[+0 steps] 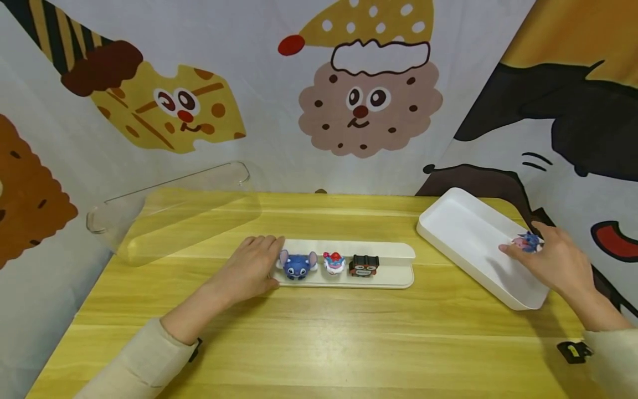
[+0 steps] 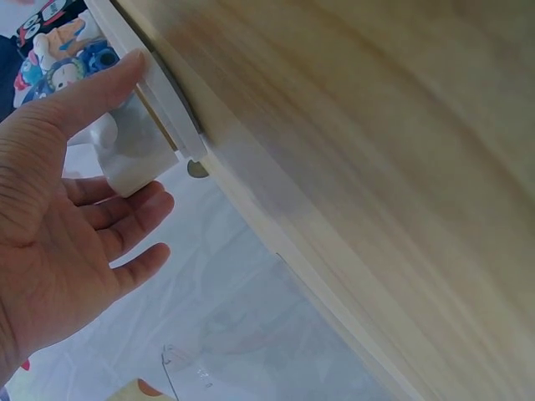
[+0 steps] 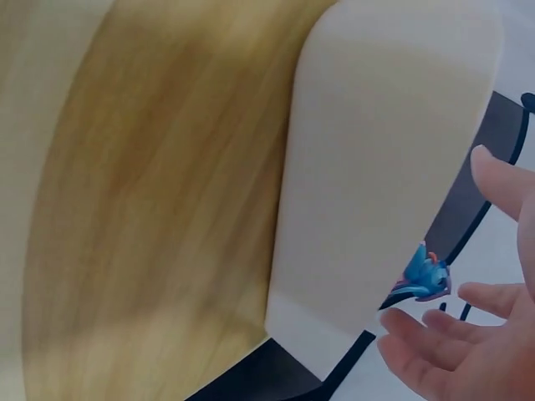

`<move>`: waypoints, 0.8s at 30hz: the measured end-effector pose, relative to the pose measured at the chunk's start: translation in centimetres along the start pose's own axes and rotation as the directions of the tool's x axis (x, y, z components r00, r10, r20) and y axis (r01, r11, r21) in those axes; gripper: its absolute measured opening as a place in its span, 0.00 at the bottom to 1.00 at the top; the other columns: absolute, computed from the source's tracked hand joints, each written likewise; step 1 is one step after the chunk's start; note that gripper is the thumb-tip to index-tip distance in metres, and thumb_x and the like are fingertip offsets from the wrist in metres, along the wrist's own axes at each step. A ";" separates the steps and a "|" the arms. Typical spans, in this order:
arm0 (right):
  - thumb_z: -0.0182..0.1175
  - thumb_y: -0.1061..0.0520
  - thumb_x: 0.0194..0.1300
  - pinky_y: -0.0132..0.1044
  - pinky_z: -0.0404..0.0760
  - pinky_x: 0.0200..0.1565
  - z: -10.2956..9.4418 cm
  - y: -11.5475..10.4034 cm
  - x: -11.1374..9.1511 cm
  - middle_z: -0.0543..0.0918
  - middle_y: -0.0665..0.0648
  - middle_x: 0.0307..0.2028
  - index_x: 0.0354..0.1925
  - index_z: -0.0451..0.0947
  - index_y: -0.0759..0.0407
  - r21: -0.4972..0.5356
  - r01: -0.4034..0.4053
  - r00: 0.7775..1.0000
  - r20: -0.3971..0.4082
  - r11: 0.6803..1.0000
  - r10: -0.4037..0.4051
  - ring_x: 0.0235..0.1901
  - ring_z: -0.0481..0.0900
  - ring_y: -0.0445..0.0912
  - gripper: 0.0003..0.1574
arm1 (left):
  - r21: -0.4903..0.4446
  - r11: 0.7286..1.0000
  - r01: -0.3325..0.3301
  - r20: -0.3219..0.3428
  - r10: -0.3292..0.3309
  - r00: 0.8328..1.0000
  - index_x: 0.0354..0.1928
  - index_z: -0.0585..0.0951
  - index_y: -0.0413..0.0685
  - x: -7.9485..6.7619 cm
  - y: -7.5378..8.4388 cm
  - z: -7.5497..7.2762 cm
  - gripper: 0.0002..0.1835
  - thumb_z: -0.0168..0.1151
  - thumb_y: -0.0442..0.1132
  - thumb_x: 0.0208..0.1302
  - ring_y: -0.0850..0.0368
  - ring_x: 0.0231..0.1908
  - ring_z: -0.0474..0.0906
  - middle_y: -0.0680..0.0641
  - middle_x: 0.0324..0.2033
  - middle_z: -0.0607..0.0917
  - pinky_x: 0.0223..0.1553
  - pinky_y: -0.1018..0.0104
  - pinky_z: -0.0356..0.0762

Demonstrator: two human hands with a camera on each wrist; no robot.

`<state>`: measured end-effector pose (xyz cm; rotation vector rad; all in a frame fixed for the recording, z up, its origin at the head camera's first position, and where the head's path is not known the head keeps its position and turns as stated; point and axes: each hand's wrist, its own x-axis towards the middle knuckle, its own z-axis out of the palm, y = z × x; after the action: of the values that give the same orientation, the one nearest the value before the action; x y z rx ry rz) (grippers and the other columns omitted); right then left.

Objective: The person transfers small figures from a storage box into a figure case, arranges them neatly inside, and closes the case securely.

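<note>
My left hand (image 1: 251, 263) grips the left end of a long cream display base (image 1: 396, 266), thumb along its near side and fingers round the back. Standing in a row on the base are a blue big-eared figurine (image 1: 297, 266), a white-and-red figurine (image 1: 334, 264) and a black-and-red figurine (image 1: 364, 266). Over at the right, my right hand (image 1: 560, 257) reaches to the far-right side of a white box (image 1: 478, 244). A small blue-and-pink figurine (image 1: 528, 241) sits between its spread thumb and fingers. In the right wrist view the figurine's blue top (image 3: 426, 274) shows above the box wall, apart from the fingertips.
A transparent cover (image 1: 184, 213) lies at the back left of the wooden table (image 1: 339, 343). Behind the table hangs a cloth (image 1: 269, 111) printed with cartoon food. The white box stands askew at the table's right side.
</note>
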<state>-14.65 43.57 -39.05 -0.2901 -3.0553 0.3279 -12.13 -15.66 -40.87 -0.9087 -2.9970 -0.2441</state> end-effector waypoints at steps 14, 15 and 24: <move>0.60 0.30 0.55 0.69 0.67 0.40 0.8 1.2 0.3 0.64 0.83 0.52 0.67 0.51 0.74 0.048 -0.023 0.998 0.063 0.999 0.020 0.44 0.65 0.73 0.63 | -0.009 1.000 0.004 0.009 -0.004 1.000 0.67 0.63 0.36 0.0 0.0 0.0 0.52 0.77 0.51 0.42 0.45 0.57 0.69 0.40 0.57 0.73 0.62 0.48 0.61; 0.60 0.30 0.56 0.69 0.67 0.40 0.8 1.2 0.3 0.64 0.83 0.52 0.66 0.51 0.74 0.052 -0.025 0.998 0.064 0.998 0.022 0.44 0.66 0.73 0.62 | -0.008 1.000 0.002 0.009 -0.002 1.000 0.67 0.63 0.36 0.0 0.0 0.0 0.52 0.77 0.51 0.42 0.45 0.57 0.69 0.40 0.57 0.73 0.62 0.48 0.61; 0.65 0.40 0.58 0.64 0.74 0.32 1.0 1.4 0.4 0.69 0.81 0.49 0.64 0.58 0.69 0.097 -0.001 1.000 0.025 0.995 -0.001 0.37 0.71 0.69 0.50 | 0.005 1.000 -0.013 -0.001 0.013 1.000 0.66 0.63 0.35 0.1 0.0 -0.2 0.52 0.77 0.51 0.42 0.45 0.56 0.69 0.39 0.57 0.74 0.62 0.48 0.62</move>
<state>-14.90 44.82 -40.28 -0.2829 -3.0513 0.4815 -12.20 -15.61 -40.69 -0.9266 -2.9888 -0.2362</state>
